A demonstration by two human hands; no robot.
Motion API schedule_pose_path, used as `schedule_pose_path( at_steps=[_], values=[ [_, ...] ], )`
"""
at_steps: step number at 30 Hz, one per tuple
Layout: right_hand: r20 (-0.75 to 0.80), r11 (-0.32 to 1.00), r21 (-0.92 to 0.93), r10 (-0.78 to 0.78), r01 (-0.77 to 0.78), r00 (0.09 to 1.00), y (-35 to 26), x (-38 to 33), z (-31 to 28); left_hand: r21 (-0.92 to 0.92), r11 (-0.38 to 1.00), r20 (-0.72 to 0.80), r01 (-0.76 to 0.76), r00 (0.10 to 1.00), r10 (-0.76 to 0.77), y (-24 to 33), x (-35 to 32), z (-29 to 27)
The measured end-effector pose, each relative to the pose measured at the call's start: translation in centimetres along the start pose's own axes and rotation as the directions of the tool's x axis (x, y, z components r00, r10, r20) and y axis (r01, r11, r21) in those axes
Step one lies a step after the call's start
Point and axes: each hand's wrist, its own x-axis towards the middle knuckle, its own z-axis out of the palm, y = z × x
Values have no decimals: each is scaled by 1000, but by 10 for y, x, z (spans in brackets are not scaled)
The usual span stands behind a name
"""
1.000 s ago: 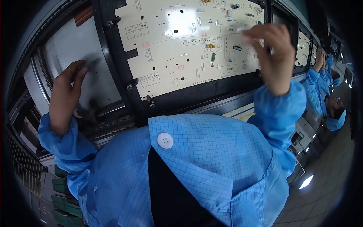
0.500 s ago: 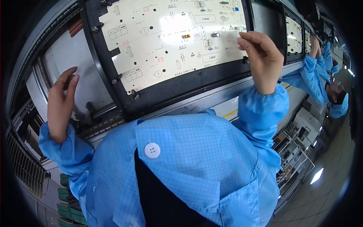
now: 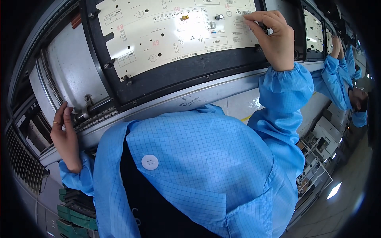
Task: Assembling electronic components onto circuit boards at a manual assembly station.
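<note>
A large cream-coloured circuit board (image 3: 139,43) lies in a black frame (image 3: 170,81), its top cut off by the picture's edge. It carries a few parts, among them a dark cylindrical capacitor (image 3: 219,17) and a yellow component (image 3: 185,18). My right hand (image 3: 276,37) is over the board's right end, thumb and index finger pinched together at its surface. What they hold, if anything, is too small to make out. My left hand (image 3: 66,139) hovers beside the rail at the left, fingers loosely apart and holding nothing.
A metal conveyor rail (image 3: 190,97) runs along my front. Left of the frame lies a grey metal plate (image 3: 69,59) with a rod and chain. Further boards (image 3: 313,31) sit in frames to the right, where a person in blue (image 3: 337,79) works. Green racks (image 3: 75,216) stand lower left.
The board has shifted up and slightly left in view. My right hand has moved up, its fingertips now at the board's right part. My left hand has come down toward the rail.
</note>
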Motion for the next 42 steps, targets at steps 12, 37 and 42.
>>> schedule_pose_path(
  at_steps=[12,37,42],
  values=[
    [24,970,-127,-206,208,978,-4,1,4,-30,1000,-35,2,999,-3,-23,-5,12],
    [-5,936,-214,-285,278,958,-2,6,13,-45,999,14,28,1000,-27,-18,-4,12],
    [-15,949,-180,-264,257,964,3,7,15,23,998,58,-53,997,52,4,0,15]
  ],
)
